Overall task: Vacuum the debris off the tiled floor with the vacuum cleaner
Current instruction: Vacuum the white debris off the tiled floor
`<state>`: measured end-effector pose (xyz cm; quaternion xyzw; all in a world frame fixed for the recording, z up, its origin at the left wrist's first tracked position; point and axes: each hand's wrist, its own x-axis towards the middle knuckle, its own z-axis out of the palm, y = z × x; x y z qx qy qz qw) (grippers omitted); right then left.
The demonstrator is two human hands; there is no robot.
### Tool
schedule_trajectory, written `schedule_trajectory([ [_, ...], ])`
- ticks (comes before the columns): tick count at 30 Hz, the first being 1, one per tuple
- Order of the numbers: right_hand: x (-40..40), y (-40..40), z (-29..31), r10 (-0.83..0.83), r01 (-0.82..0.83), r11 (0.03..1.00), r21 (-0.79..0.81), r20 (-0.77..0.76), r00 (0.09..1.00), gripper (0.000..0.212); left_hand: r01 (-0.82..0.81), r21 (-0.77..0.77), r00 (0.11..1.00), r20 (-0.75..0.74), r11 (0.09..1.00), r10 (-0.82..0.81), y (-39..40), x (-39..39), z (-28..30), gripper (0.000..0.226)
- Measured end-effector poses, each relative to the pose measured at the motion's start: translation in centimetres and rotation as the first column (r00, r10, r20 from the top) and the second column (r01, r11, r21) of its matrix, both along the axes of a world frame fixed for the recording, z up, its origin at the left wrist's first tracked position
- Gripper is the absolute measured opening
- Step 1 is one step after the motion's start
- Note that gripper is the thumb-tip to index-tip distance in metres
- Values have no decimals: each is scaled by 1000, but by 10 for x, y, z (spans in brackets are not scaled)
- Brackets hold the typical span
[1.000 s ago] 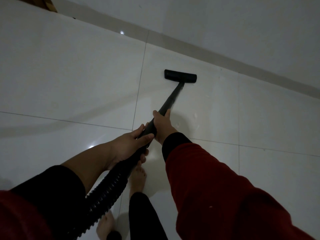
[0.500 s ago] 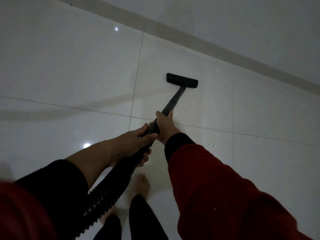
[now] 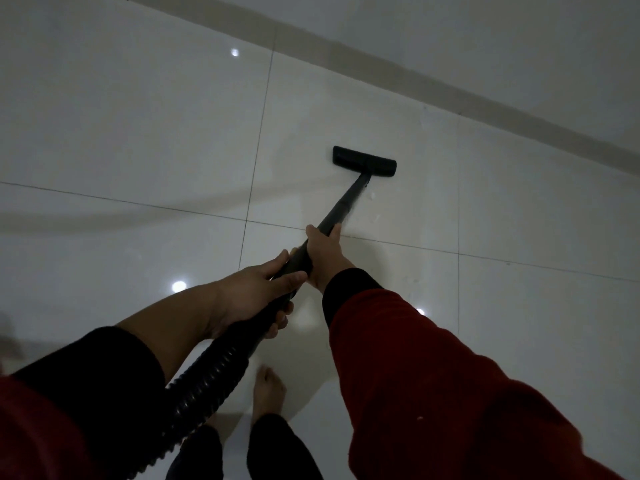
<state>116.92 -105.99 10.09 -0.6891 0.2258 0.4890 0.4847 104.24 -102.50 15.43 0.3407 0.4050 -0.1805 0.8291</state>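
A black vacuum wand (image 3: 346, 202) runs from my hands out to a flat black floor head (image 3: 363, 161) resting on the glossy white tiled floor (image 3: 138, 133). My right hand (image 3: 323, 252) grips the wand higher up, arm in a red sleeve. Just behind it, my left hand (image 3: 256, 294) is closed around the wand's lower end where the ribbed black hose (image 3: 207, 375) starts. A few small pale specks of debris (image 3: 373, 196) lie on the tile to the right of the wand, near the head.
A grey skirting strip (image 3: 450, 88) and white wall (image 3: 485, 36) run diagonally behind the floor head. My bare foot (image 3: 268, 393) stands on the tile below my hands. Bright light reflections dot the floor.
The floor head has slid back from the skirting toward me and a little to the right. Both hands kept their grip on the wand.
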Motion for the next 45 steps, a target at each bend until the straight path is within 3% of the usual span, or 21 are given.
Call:
schedule_trajectory([
  [6, -22, -20, 2, 67, -68, 998, 4, 31, 997, 68, -19, 22, 1000, -10, 1000, 19, -23, -23, 9, 54],
  [19, -118, -77, 7, 2, -3, 1000, 21, 18, 1000, 74, 40, 53, 999, 28, 998, -41, -72, -117, 5, 59],
  [24, -139, -104, 10, -35, 34, 999, 24, 51, 998, 55, 63, 41, 998, 24, 997, -64, -96, -139, -3, 56],
  [32, -169, -144, 10, 24, -25, 1000, 7, 55, 998, 47, 72, 35, 997, 34, 997, -73, -136, -170, 1, 55],
  [36, -187, -155, 3, -44, 43, 999, 30, 43, 998, 72, 58, 70, 998, 25, 996, -60, -150, -185, 3, 58],
  [45, -212, -180, -2, 56, -55, 998, 35, -7, 998, 74, -25, 83, 999, -32, 996, 28, -187, -212, 5, 61],
])
